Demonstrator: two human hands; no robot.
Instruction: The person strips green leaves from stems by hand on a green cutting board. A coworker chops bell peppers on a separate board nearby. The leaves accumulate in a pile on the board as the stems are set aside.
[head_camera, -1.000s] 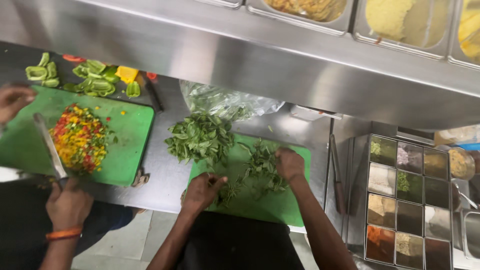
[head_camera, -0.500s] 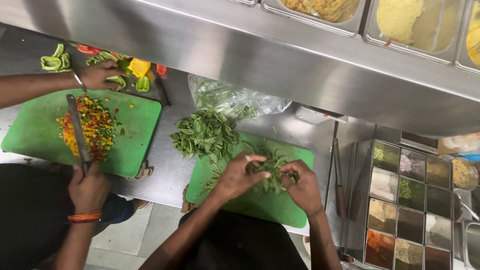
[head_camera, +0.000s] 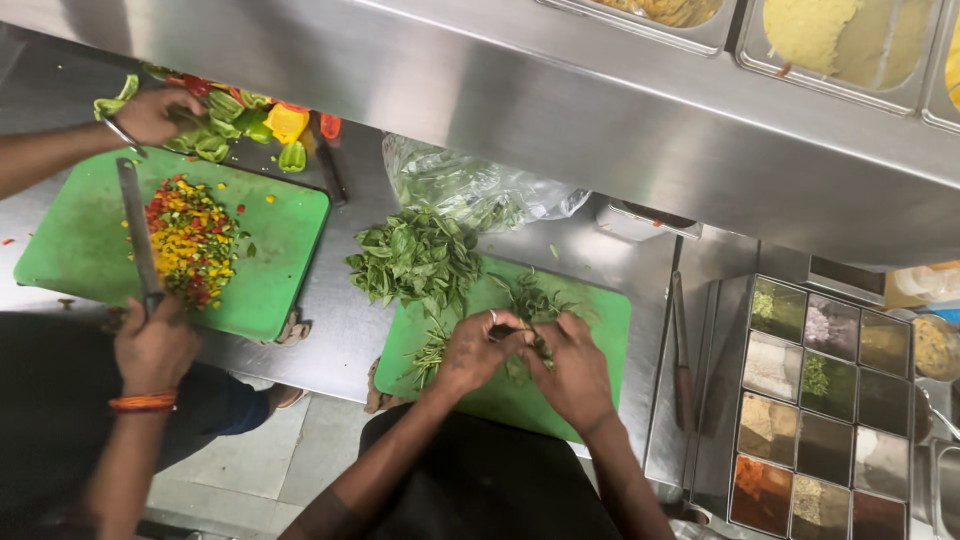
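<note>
My left hand (head_camera: 482, 349) and my right hand (head_camera: 574, 368) meet over the middle of a green cutting board (head_camera: 600, 315), fingers pinched together on a small bunch of green herb sprigs (head_camera: 528, 335). A ring shows on my left hand. A loose heap of leafy green herbs (head_camera: 412, 258) lies across the board's far left corner and the steel counter. Thin stems (head_camera: 428, 355) lie at the board's left edge beside my left wrist.
A clear plastic bag of greens (head_camera: 470, 188) lies behind the heap. At left a co-worker's hand (head_camera: 152, 342) holds a long knife (head_camera: 135, 228) over another green board (head_camera: 270, 270) with diced peppers (head_camera: 190, 240); their other hand (head_camera: 155, 112) reaches pepper pieces (head_camera: 285, 122). A spice tray (head_camera: 830, 400) and a knife (head_camera: 682, 350) lie right.
My hands have drawn closer together over the board's middle, gathering the sprigs. The co-worker's far hand moved from the board's edge up to the pepper pieces.
</note>
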